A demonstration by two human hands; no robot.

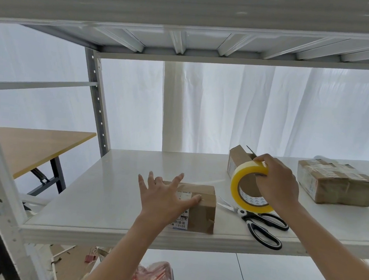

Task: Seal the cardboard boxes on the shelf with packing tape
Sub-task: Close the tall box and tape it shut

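On the white shelf (113, 200), backed by a pale curtain (225, 110), a small cardboard box (202, 209) at the front edge is touched by the left hand (164, 195), fingers spread straight. Right of this box scissors (260, 221) are laid; above them a tape roll (249, 169) is gripped by the right hand (278, 185) in curled fingers — an opened box (237, 163) is half hidden behind. Farther right, a taped box (335, 185) is set.

On the shelf (114, 189), scissors (263, 224) lie right of the front box (202, 209), a second box (239, 161) behind, a third box (337, 185) rightmost.
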